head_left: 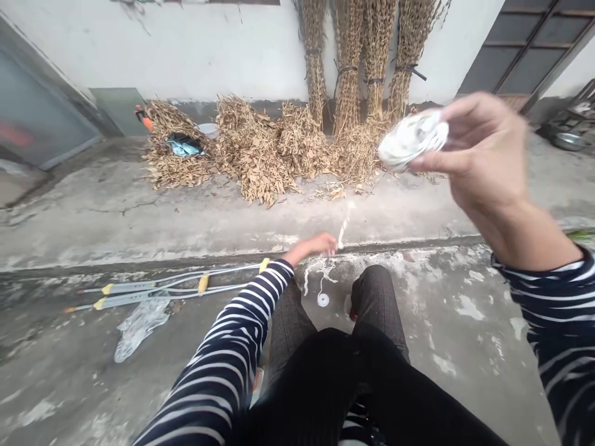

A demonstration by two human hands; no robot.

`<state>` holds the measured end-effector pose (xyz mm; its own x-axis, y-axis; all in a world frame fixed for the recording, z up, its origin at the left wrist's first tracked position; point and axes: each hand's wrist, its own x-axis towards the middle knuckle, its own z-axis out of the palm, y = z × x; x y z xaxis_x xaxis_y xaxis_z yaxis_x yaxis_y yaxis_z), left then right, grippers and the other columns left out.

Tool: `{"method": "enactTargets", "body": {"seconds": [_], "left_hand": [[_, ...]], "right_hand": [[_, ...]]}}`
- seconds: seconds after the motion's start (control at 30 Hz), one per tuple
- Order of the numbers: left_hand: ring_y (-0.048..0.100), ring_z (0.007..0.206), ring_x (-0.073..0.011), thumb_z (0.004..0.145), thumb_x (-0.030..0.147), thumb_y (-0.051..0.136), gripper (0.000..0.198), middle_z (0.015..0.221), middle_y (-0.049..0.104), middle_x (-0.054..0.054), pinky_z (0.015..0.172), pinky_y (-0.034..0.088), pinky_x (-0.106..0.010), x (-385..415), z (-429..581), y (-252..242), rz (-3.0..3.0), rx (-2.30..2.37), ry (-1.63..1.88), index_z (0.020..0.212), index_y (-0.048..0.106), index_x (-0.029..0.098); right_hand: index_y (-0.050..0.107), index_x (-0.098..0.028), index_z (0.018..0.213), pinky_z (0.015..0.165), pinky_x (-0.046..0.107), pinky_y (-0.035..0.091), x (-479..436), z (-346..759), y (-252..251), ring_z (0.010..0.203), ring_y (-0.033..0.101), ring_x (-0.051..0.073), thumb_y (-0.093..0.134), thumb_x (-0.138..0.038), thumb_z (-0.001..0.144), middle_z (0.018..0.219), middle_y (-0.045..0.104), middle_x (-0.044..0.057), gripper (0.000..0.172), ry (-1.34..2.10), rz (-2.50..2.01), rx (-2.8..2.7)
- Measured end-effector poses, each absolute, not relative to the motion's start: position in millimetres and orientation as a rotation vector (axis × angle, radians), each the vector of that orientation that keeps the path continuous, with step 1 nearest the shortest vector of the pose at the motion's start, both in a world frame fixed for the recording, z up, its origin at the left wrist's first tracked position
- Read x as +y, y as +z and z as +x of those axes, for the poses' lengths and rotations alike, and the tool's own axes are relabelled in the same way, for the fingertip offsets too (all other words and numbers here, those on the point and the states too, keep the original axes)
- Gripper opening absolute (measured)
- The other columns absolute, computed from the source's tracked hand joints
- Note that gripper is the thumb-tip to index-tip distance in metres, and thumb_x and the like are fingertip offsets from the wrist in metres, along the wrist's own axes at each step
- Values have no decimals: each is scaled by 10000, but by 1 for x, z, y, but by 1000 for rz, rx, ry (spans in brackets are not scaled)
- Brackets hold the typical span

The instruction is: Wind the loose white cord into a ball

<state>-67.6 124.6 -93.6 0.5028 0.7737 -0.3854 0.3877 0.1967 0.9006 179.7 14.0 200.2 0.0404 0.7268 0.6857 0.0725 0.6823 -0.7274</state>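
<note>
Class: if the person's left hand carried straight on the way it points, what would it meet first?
Probably the white cord right at the left hand's fingertips; whether they already touch is unclear.

Right hand (483, 155), white bundle (411, 139) motion-blurred; left hand (312, 246) grip on cord (344, 224) unclear.

The yard is lit by soft, even daylight from above, and no hard shadows are cast on the concrete floor (139, 210). The white wall (195, 49) is rendered bright but not blown out. The right hand (483, 155) and the bundle (411, 139) in its fingers (441, 164) are smeared by motion blur. The left hand (311, 246) is shown too small and soft for its grip to be read. The kerb (139, 263) is bowed by wide-angle distortion.
</note>
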Motion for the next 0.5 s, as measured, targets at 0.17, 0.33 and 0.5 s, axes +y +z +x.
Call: {"method": "enactTargets", "body": {"seconds": [0.17, 0.33, 0.5], "left_hand": [[508, 475, -138, 566, 11, 744, 245, 420, 534, 3, 513, 398, -255, 47, -69, -141, 1395, 1126, 174, 439, 597, 159], [577, 610, -110, 739, 69, 718, 183, 557, 610, 0, 652, 497, -241, 81, -87, -102, 1401, 1201, 467, 580, 652, 130], [700, 862, -154, 953, 165, 629, 199, 934, 756, -86, 882, 564, -365, 143, -106, -11, 1598, 1063, 816, 809, 767, 161]], "right_hand": [[644, -173, 938, 655, 303, 635, 29, 162, 151, 859, 725, 188, 994, -174, 505, 952, 719, 39, 557, 936, -833, -1403], [603, -174, 980, 639, 295, 639, 49, 147, 116, 852, 720, 174, 947, -159, 530, 1009, 713, 38, 566, 1109, -914, -1292], [629, -148, 929, 575, 267, 622, 46, 141, 134, 813, 723, 178, 953, -131, 428, 984, 734, 45, 596, 1034, -862, -1141]]}}
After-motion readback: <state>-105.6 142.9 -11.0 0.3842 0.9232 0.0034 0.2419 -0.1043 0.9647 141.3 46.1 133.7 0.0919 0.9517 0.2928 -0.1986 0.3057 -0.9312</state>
